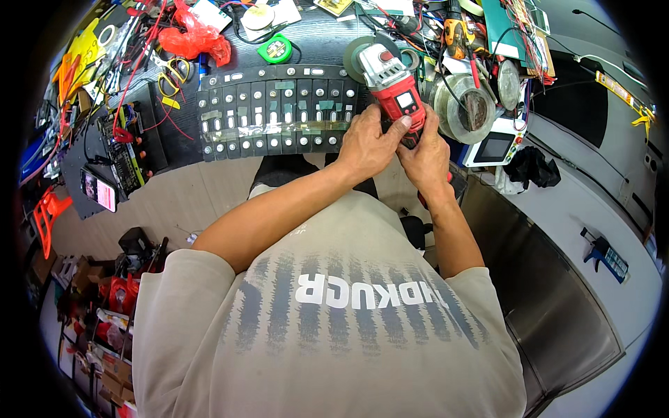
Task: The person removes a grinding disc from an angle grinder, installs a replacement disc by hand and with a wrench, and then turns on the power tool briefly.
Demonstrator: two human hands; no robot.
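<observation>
My left hand (369,136) and my right hand (425,153) are both closed round the lower body of a red angle grinder with a silver head (390,80), my left thumb lying across it. Its head points away from me, over a round disc (357,56) at the back. To the left of the grinder lies a dark segmented strip assembly (275,111) with rows of round metal studs, oval pieces and tape across it. The grinder's bottom end is mostly hidden by my fingers.
Cluttered dark bench: red bag (198,49), scissors (167,76), green tape measure (275,49), phone (97,189), yellow drill (456,31), spools (463,111), screened controller (495,148). A white counter (564,209) with a caulking gun (603,254) is right; crowded shelving (104,327) is lower left.
</observation>
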